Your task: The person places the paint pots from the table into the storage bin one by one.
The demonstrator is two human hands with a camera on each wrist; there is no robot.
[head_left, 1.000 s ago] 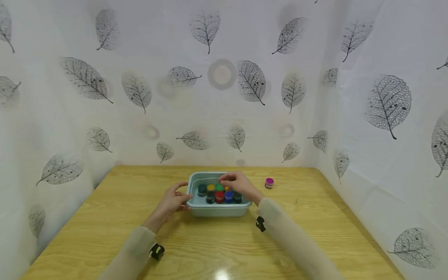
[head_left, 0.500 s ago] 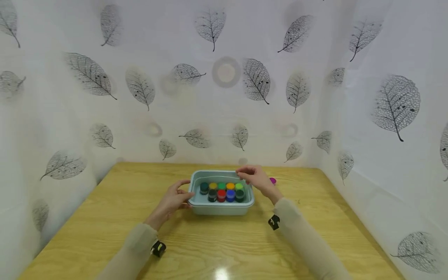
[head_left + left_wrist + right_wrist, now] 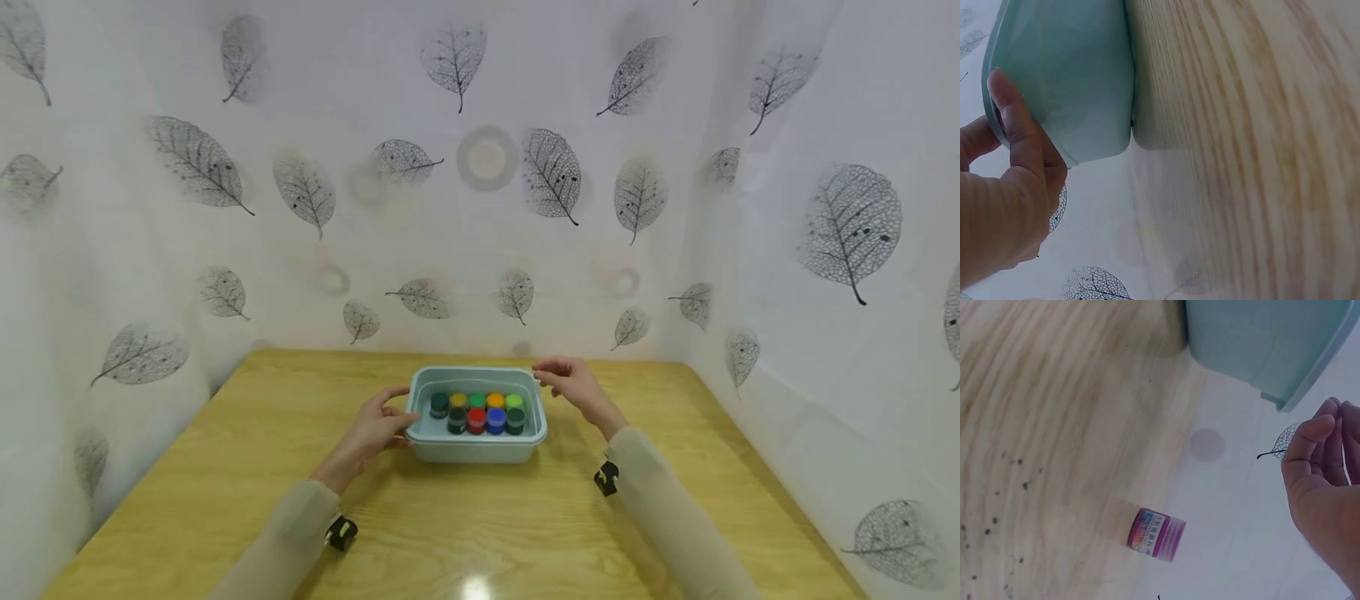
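A pale blue-green plastic basin (image 3: 474,452) stands on the wooden table. My left hand (image 3: 367,429) grips its left rim, thumb over the top and fingers against the outside, as the left wrist view also shows on the basin's wall (image 3: 1082,69). Two rows of small paint jars sit inside, among them a red jar (image 3: 476,420), a blue jar (image 3: 496,420) and an orange jar (image 3: 495,402). Just past the right rim hovers my right hand (image 3: 577,390), fingers loosely bent and holding nothing. A magenta paint jar (image 3: 1157,535) stands on the table near it, hidden in the head view.
The wooden table (image 3: 465,517) extends around the basin on all sides. Behind it and at both sides hangs a white curtain (image 3: 480,225) with a leaf print. The basin's left end has bare floor (image 3: 429,428) beside the jars.
My right hand has left the inside of the basin and moved right, beyond the rim, uncovering a light green jar and an orange jar. My left hand keeps its grip on the rim.
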